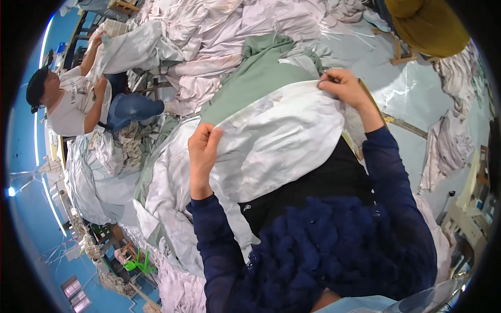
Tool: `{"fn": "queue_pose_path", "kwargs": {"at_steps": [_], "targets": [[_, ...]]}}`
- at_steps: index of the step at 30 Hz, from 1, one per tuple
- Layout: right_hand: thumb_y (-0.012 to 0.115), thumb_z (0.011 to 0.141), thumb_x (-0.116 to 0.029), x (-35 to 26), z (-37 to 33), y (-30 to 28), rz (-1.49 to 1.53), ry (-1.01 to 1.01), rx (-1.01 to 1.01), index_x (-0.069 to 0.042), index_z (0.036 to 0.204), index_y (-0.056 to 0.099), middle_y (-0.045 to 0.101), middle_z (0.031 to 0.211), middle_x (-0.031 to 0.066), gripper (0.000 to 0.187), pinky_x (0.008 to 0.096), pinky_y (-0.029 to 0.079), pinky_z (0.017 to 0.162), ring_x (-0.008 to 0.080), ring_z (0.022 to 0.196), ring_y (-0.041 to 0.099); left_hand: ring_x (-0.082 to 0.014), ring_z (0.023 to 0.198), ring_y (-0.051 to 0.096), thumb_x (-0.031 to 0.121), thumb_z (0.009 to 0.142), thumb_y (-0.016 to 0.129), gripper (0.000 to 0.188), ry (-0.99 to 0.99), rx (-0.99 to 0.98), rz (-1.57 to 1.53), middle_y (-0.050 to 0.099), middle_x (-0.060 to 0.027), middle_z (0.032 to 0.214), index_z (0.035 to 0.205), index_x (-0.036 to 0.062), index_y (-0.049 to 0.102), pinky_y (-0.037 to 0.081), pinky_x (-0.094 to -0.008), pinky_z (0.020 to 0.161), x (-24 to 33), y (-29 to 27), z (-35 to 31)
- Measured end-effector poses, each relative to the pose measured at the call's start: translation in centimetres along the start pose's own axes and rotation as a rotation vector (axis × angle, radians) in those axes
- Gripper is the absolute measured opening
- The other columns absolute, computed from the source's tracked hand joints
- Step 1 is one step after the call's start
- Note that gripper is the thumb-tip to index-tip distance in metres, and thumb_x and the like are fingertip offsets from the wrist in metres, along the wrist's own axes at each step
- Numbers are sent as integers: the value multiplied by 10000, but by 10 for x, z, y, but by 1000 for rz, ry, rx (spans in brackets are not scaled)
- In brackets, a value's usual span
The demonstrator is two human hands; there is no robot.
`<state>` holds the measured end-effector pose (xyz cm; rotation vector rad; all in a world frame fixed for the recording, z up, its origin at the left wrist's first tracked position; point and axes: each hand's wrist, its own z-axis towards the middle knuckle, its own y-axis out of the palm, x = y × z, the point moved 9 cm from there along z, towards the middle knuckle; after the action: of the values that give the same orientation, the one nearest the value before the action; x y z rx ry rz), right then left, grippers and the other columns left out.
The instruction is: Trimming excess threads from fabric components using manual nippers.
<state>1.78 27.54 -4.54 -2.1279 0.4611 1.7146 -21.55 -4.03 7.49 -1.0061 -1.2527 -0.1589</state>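
A white fabric sheet (282,141) lies across my lap, with its upper edge stretched between my two hands. My left hand (203,148) pinches that edge at its left end, thumb on top. At the right end, my right hand (342,88) grips the same edge between thumb and fingers. Just beyond the edge spreads a sage-green fabric (245,86); whether it is joined to the white sheet I cannot tell. The white sheet hangs in loose folds to the left, below my left hand.
Large heaps of pale pink and white fabric (219,31) cover the far side. At the left, another person (78,99) sits holding up pale cloth. A mustard-coloured rounded thing (428,26) stands far right above a wooden stool (402,55). More cloth (449,146) lies on the grey floor (360,52).
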Motion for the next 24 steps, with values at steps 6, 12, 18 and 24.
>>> {"fn": "queue_pose_path", "kwargs": {"at_steps": [6,12,18,24], "targets": [[693,820,37,-98,-47,-35,-195,-220,199,-41,898,670,628,857,-28,112,207,413,634,49,743,536,-168,561,516,66,778,811,170,281,-138,398,563,-47,655,780,33,644,410,-285,540,76,-21,-41],[617,767,167,-110,-118,-84,-647,-645,498,-12,926,633,639,926,57,240,228,475,703,121,818,604,-275,620,637,-85,653,682,250,552,149,611,647,-90,758,867,44,703,483,-365,541,71,-41,-120],[574,764,172,-61,-140,-73,-668,-583,652,-20,939,622,629,902,47,265,217,465,668,109,766,571,-289,643,652,-95,697,691,241,527,293,654,682,-140,794,906,21,723,496,-355,566,19,-15,-177],[568,768,154,-44,-156,-78,-667,-559,691,-28,948,634,645,918,30,265,218,464,650,94,758,574,-287,707,668,-85,647,676,304,593,269,730,705,-125,877,926,30,716,510,-361,601,22,-7,-192]]}}
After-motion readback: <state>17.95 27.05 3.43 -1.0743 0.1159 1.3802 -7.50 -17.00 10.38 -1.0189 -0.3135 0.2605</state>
